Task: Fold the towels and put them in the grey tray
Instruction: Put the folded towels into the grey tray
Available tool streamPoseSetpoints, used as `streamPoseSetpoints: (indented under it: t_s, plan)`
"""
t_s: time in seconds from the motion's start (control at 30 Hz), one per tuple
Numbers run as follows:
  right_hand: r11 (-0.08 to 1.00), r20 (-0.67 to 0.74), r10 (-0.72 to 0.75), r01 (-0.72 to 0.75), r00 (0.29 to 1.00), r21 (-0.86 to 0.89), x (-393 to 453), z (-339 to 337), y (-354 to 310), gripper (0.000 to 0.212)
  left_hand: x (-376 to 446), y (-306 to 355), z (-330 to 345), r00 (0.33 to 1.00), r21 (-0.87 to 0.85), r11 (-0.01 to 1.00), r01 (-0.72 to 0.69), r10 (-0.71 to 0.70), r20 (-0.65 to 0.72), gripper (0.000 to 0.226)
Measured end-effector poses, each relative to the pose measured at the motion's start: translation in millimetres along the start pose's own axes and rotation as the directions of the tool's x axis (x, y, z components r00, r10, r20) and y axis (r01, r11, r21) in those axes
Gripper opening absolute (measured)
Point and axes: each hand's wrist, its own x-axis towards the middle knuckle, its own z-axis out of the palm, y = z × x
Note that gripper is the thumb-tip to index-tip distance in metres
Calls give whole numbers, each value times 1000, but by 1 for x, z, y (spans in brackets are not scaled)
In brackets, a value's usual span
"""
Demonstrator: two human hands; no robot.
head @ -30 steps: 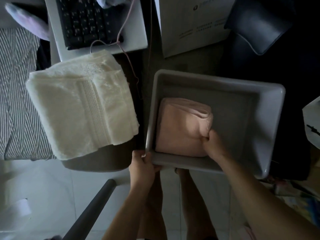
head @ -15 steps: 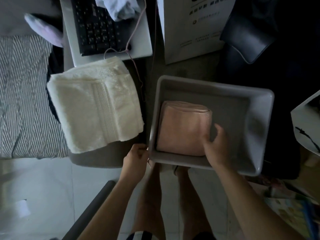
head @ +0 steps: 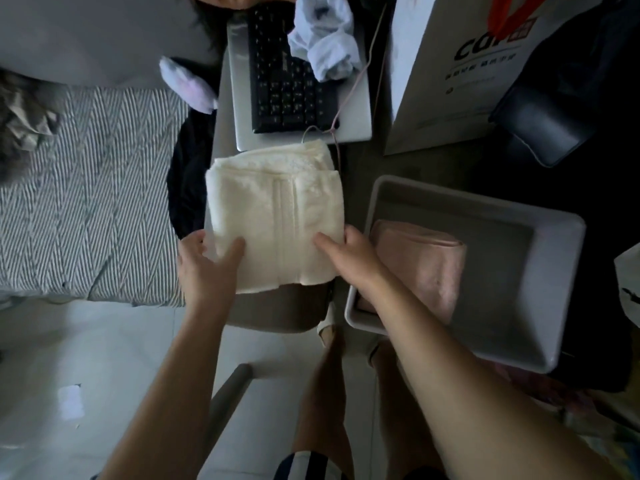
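The left hand [head: 204,261] is taking the near left corner of the folded cream terry towel [head: 273,216], thumb lying on top; its other fingers are out of sight at the edge, so a full clamp cannot be confirmed. The right hand [head: 349,254] is gripping the towel's near right corner, thumb pressed on top and fingers wrapping the edge. The towel is lying on the low table just left of the shallow grey plastic tray [head: 554,271], where a folded pink towel [head: 426,268] is sitting along the left wall. For a clean lift, both hands should be pinching through every layer, rising level, and carrying rightward to the bare tray floor beside the pink towel.
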Motion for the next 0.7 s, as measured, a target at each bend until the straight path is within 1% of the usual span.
streamPoseSetpoints:
  t_s: [0.03, 0.07, 0.1, 0.13, 0.17, 0.2, 0.23, 0.27, 0.33, 0.37, 0.43, 0.5, 0.57, 0.63, 0.7]
  plan:
    - [999, -43, -20, 18, 999, -42, -3, -1, 2, 39, 7, 1, -2, 997, -63, 997, 51, -47, 69, 64]
    - [996, -85, -44, 38, 995, -79, -6, -1, 3, 37, 12, -1, -5, 993, -102, 993, 61, -49, 107, 64]
    - [994, -118, -62, 50, 991, -97, -11, -2, 3, 35, 15, -3, -9, 993, -106, 994, 40, -27, 119, 64]
    - [995, -137, -65, 54, 988, -81, -14, -1, 2, 35, 17, -5, -14, 991, -108, 994, 19, -4, 132, 63]
    - [998, -142, -53, 49, 988, -33, -18, 1, 1, 37, 19, -8, -19, 984, -127, 992, 13, 10, 176, 61]
    - [999, -134, -29, 32, 991, 26, -19, 2, 0, 40, 20, -11, -23, 968, -162, 986, 28, 14, 251, 56]
    - [997, -114, 8, 1, 993, 82, -19, 2, -2, 46, 20, -12, -27, 941, -212, 975, 65, 10, 338, 50]
    - [992, -91, 54, -42, 994, 122, -19, 1, -5, 53, 20, -13, -30, 907, -262, 956, 133, -12, 420, 46]
    - [982, -43, 135, -128, 990, 137, -20, -4, -10, 62, 19, -12, -31, 835, -310, 902, 299, -90, 543, 49]
    - [981, -19, 156, -153, 988, 123, -23, -8, -11, 63, 17, -11, -31, 811, -307, 888, 343, -115, 574, 52]
    - [979, 25, 154, -156, 988, 133, -28, -15, -10, 60, 14, -8, -30, 798, -318, 872, 372, -126, 589, 53]
    - [979, 62, 107, -116, 992, 166, -37, -26, -5, 46, 8, -5, -28, 783, -338, 852, 400, -126, 610, 52]
    - [973, 114, 106, -127, 988, 191, -46, -37, 4, 36, 0, -3, -24, 751, -340, 840, 422, -113, 651, 55]
    - [960, 126, 175, -198, 976, 197, -60, -54, 20, 35, -16, 2, -16, 725, -333, 855, 397, -70, 685, 59]
    - [954, 110, 226, -243, 968, 174, -74, -76, 39, 31, -35, 6, -2, 720, -320, 885, 338, -25, 694, 58]
